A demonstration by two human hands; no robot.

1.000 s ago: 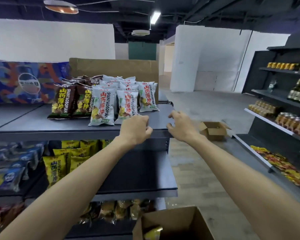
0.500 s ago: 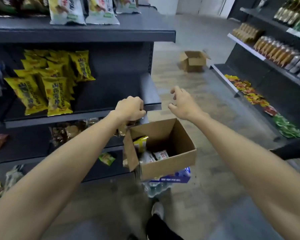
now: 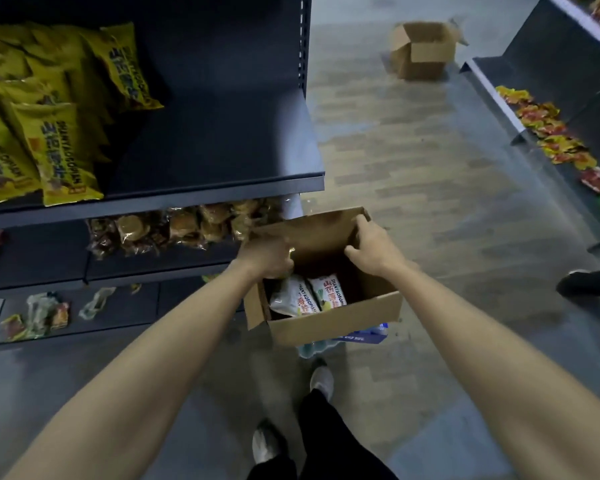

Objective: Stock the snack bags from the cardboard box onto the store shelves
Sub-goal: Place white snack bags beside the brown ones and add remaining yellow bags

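Observation:
An open cardboard box (image 3: 336, 322) stands on the floor in front of the dark store shelves (image 3: 222, 140). Two white snack bags (image 3: 298, 299) lie inside it, near the front wall. My left hand (image 3: 267, 254) reaches in at the box's left side with its fingers curled. A yellow glint shows at the knuckles, and what the fingers hold is hidden. My right hand (image 3: 374, 247) is over the box's far right corner, fingers at the rim and thumb inside, spread apart.
Yellow bags (image 3: 59, 150) fill the left of the middle shelf. Brown packets (image 3: 174, 226) sit one shelf lower. A blue bottle pack (image 3: 361, 336) lies under the box. A second open box (image 3: 423, 50) is down the aisle. Another person's shoes (image 3: 582, 282) stand at right.
My view has tilted down from the top shelf to the floor. Both hands have dropped from the top shelf's edge to the cardboard box, and the left one has gone inside it.

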